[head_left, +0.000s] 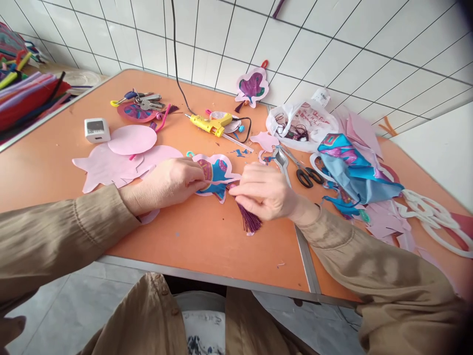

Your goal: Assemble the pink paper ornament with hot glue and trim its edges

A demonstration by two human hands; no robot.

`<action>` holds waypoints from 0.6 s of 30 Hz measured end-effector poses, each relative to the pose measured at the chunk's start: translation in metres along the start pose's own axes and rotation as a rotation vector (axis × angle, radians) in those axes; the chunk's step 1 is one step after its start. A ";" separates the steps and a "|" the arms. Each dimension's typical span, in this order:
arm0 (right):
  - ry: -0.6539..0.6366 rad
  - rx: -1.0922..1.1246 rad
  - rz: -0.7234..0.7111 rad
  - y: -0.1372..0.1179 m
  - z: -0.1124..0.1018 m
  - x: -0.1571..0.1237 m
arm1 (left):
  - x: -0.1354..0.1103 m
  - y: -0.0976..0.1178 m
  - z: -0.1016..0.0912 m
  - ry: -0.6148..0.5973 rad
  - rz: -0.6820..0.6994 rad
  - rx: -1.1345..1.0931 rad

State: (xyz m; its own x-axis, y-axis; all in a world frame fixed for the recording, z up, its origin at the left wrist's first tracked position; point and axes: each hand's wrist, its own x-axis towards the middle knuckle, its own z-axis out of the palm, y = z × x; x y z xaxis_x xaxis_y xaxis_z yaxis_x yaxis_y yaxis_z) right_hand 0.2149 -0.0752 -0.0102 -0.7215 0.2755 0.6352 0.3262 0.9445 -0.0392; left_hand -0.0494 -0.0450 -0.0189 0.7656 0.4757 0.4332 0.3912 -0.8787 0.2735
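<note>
A pink foam shape covered in blue and magenta fabric [218, 173] lies on the orange table [192, 236]. My left hand [168, 183] is closed, its fingertips pinching the shape's left edge. My right hand [264, 190] is closed at the shape's lower right edge, pinching the top of a purple tassel [249, 219] that hangs below the fingers toward me. Both sleeves are tan.
A yellow glue gun [210, 124] lies behind the hands, its black cord running up the tiled wall. Scissors [305, 172], blue patterned fabric [351, 165], a plastic bag [303, 123] and foam scraps lie to the right. Pink foam cutouts [118, 160], keys [146, 101] and a white box [96, 129] lie left.
</note>
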 end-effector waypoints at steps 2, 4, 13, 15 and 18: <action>0.060 -0.040 0.130 0.009 -0.007 0.005 | -0.001 -0.001 0.001 0.007 0.023 -0.001; 0.083 -0.082 0.290 0.027 -0.010 0.013 | -0.002 -0.001 0.002 -0.005 0.013 0.001; -0.531 -0.254 0.496 0.131 0.025 0.068 | -0.005 0.004 0.001 -0.012 -0.061 -0.062; -0.590 -0.241 0.523 0.146 0.029 0.071 | -0.004 0.005 0.001 -0.041 -0.078 -0.046; -0.601 -0.202 0.544 0.167 0.032 0.068 | -0.004 0.007 0.002 -0.048 -0.081 0.008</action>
State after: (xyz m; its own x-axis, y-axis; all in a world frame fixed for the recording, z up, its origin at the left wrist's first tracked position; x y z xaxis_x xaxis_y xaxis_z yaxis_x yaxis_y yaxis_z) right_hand 0.2007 0.1067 0.0021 -0.6157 0.7867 0.0452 0.7854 0.6173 -0.0464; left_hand -0.0491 -0.0531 -0.0208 0.7550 0.5428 0.3680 0.4565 -0.8379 0.2994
